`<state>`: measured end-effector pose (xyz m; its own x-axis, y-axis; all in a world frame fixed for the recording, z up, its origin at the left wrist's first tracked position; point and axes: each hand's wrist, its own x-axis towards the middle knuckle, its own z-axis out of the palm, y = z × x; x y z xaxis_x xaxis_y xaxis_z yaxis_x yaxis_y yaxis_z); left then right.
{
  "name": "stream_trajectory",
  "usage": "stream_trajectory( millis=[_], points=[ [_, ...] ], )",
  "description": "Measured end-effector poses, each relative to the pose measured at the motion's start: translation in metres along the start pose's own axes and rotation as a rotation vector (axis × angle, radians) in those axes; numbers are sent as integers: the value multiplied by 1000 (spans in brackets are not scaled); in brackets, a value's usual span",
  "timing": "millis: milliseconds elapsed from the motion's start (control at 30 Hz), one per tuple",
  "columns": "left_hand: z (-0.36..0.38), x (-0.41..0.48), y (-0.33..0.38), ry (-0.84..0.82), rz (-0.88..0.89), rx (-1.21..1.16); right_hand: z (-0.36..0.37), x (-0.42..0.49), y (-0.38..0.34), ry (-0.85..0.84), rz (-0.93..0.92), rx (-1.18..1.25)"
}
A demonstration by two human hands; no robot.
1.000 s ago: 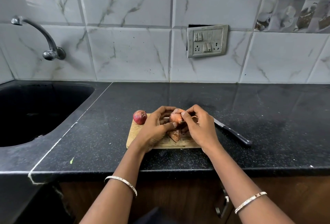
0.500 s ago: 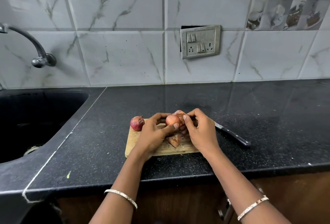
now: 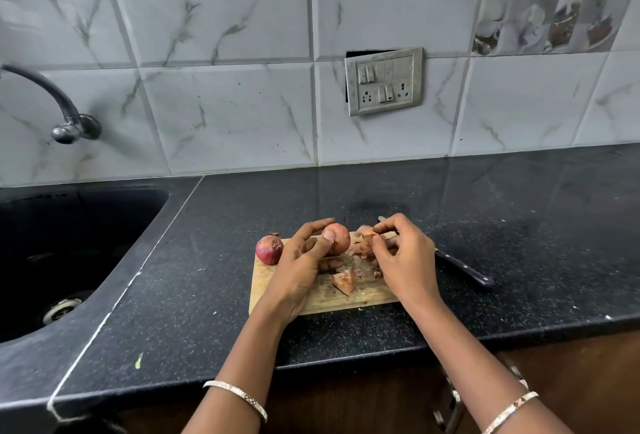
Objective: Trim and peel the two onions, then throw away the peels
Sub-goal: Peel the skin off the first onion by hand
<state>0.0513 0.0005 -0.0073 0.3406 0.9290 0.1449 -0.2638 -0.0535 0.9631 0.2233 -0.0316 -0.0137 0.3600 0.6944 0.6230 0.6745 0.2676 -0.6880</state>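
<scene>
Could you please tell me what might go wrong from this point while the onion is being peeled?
1. The knife lies just behind the right hand, blade partly hidden; a careless move could nick fingers.
2. The unpeeled onion sits at the cutting board's left corner and might roll toward the sink.
3. The peel strip pinched by the right hand, beside the held onion in the left hand, could drop onto the counter.

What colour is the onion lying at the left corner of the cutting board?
The onion is dark reddish-purple, best seen in the head view.
</scene>
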Motion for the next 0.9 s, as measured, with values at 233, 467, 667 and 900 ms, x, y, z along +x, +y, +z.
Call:
stream_trajectory(
  millis=[233,467,667,900],
  points=[
    [0,-5,3,-2,49,-10,-1,-3,-9,-83,-117,17],
    [-4,-2,-2,-24,49,25,-2,5,-10,-273,-205,188],
    [-2,-2,-4,-7,52,51,2,35,-8,-436,-208,234],
    [-2,0,-5,64,50,143,7,36,0,-440,-137,360]
  ],
)
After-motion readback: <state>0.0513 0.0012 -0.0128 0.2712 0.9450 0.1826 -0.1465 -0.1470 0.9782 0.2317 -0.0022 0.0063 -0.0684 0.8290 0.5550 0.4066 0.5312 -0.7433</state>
